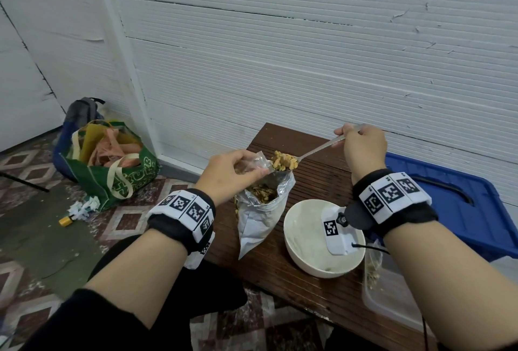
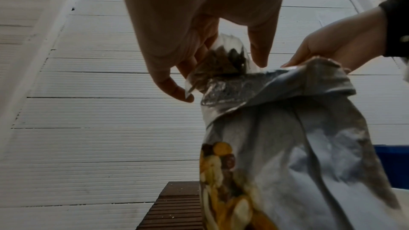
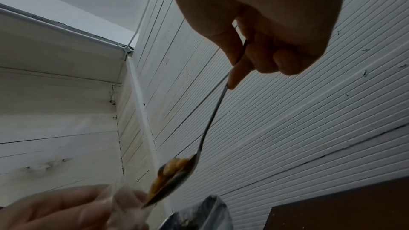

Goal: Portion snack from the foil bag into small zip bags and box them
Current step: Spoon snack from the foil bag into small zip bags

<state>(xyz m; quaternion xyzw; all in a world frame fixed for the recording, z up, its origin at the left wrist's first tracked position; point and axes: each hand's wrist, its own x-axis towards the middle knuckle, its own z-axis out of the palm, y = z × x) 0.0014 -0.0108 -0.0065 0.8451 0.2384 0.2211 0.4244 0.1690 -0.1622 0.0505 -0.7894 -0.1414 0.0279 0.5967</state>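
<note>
Nearest, at the surface's (image 1: 314,291) front right, a clear plastic box (image 1: 392,303) w/ a small filled zip bag (image 1: 372,269) leaning in it, partly hidden by the right forearm. Just left of it a white bowl (image 1: 308,249); can't tell what's inside.

Next back, the foil bag (image 1: 258,219) stands on the dark slatted surface, leaning a bit, top rolled open, silver inside, grey-white outside w/ a printed pic of yellow and brown snack pieces low on its side (image 2: 221,172). Mixed snack shows in its mouth.

Above the foil bag's mouth, left hand (image 1: 227,174) pinches a small clear zip bag (image 1: 252,165) by its rim, thumb and fingers (image 2: 175,88) closed on the plastic; some dark bits already in it. Right hand (image 1: 363,148) is clenched round the handle end of a metal spoon (image 1: 316,150), index finger along the stem. Spoon bowl is heaped w/ pale yellow-tan nuggets (image 1: 284,161), tip touching or right at the zip bag's opening, slightly tilted toward it.

Right of the surface, a blue tub lid (image 1: 448,199). Far left on the tiled floor, a green tote (image 1: 112,171) stuffed w/ bags, a grey-blue backpack (image 1: 81,115) behind it, against the white ribbed wall (image 1: 308,56).
</note>
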